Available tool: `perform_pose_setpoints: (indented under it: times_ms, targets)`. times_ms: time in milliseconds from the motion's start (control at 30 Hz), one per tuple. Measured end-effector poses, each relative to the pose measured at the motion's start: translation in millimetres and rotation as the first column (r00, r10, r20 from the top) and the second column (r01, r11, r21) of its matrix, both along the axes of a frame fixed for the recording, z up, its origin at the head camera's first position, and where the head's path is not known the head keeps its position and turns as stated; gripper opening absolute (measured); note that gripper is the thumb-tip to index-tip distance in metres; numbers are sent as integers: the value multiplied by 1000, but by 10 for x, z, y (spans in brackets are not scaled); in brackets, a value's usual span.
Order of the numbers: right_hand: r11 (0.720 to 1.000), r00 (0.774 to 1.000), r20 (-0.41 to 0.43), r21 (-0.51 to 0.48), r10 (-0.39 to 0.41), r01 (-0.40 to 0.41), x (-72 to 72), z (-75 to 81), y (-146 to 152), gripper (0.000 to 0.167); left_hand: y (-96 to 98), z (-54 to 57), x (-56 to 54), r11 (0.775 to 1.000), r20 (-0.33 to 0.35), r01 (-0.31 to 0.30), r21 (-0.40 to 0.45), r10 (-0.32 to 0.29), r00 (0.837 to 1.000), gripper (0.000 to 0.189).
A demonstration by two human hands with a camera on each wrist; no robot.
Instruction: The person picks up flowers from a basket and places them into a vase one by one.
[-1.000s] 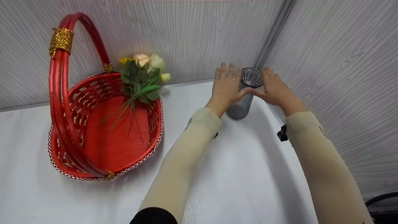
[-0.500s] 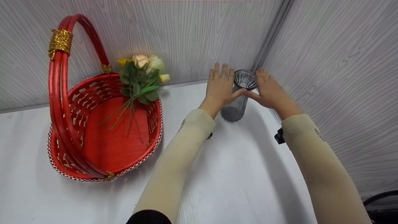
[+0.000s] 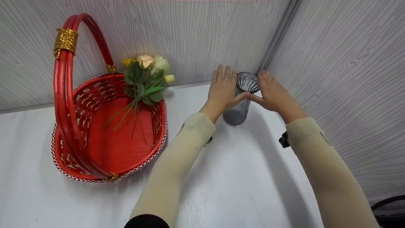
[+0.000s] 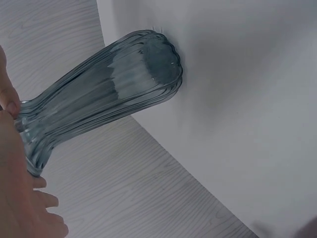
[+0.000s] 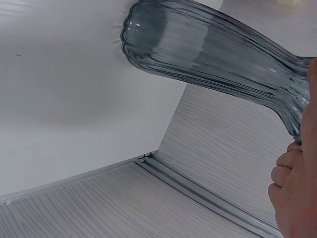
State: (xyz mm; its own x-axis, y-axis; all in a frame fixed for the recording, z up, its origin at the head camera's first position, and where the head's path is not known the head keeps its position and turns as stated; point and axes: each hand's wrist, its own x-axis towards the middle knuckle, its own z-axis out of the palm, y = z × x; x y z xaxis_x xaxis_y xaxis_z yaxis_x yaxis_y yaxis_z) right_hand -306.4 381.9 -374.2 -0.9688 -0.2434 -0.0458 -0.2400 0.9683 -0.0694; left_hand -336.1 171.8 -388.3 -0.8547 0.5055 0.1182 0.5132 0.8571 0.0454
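A ribbed, smoky grey glass vase (image 3: 236, 111) with a flared rim stands upright on the white table, near the corner of the walls. My left hand (image 3: 222, 90) lies along the left side of its neck, fingers straight and pointing up past the rim. On the other side is my right hand (image 3: 274, 92), its fingers also extended. Both thumb tips meet in front of the neck. The left wrist view shows the vase (image 4: 99, 89) from its scalloped base to its neck, where the hand touches. From the right, the vase (image 5: 213, 54) shows similarly, fingers beside its rim.
A red woven basket (image 3: 159, 150) with a tall handle and gold wrapping stands at the left. Artificial flowers (image 3: 146, 63) lean on its back rim, stems inside. The white tabletop (image 3: 240, 177) meets a wood-grain wall at the back and another panel (image 3: 351, 76) at the right.
The vase and both hands have moved left and slightly toward me, mostly in the first half second. The thumbs stay together at the neck; basket and flowers are as before.
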Motion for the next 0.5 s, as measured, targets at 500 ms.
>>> perform_pose_setpoints:
  times_ms: [500]
  targets:
    - [1000,1000,-11,16,25,-25,44,-3,-207,111,-208,-18,95,1000,-14,23,14,-23,1000,106]
